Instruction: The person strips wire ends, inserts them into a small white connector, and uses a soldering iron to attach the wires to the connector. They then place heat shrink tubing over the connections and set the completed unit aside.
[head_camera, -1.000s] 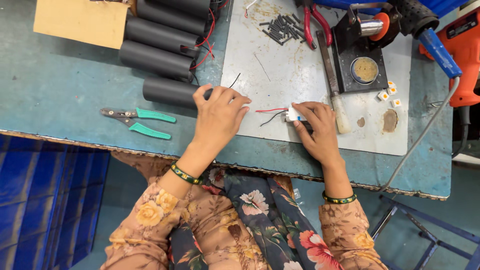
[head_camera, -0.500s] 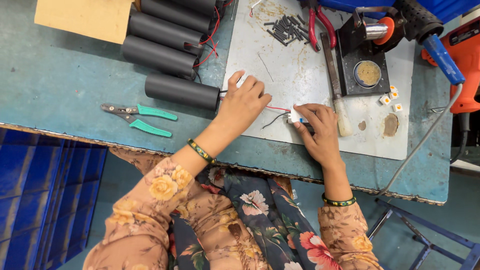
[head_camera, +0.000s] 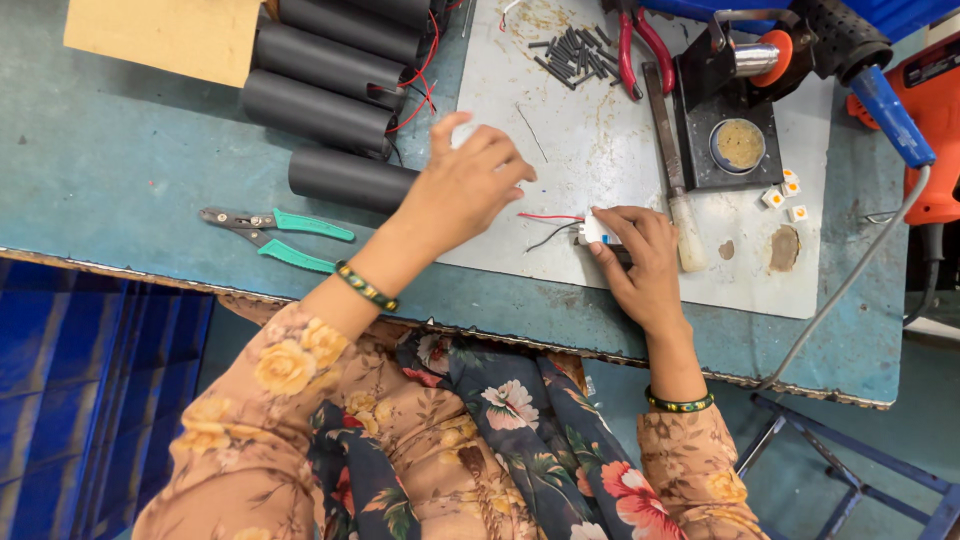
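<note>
Grey metal sheet (head_camera: 620, 150) covers the middle of a worn blue-green table (head_camera: 120, 170), and both hands work over it. The left hand (head_camera: 465, 185) is raised above the sheet's near left part, fingers curled loosely inward around something small and pale at the fingertips; what it is cannot be told. Its wrist carries a beaded bangle, and the forearm runs back in a floral sleeve. The right hand (head_camera: 640, 255) lies low on the sheet, palm down, its thumb and forefinger pinched shut on a small white connector block (head_camera: 594, 230). The block sits on the sheet near its front edge, between the two hands, with a red wire (head_camera: 545, 216) and a thin black wire (head_camera: 550, 236) trailing left from it toward the left hand. Just left of the raised hand lies a black tube (head_camera: 345, 178), with more black tubes stacked behind it. Green-handled pliers (head_camera: 275, 232) rest on the table further left. Right of the right hand lies a file with a pale handle (head_camera: 672, 170); beyond it stands a soldering iron stand (head_camera: 735, 130).
</note>
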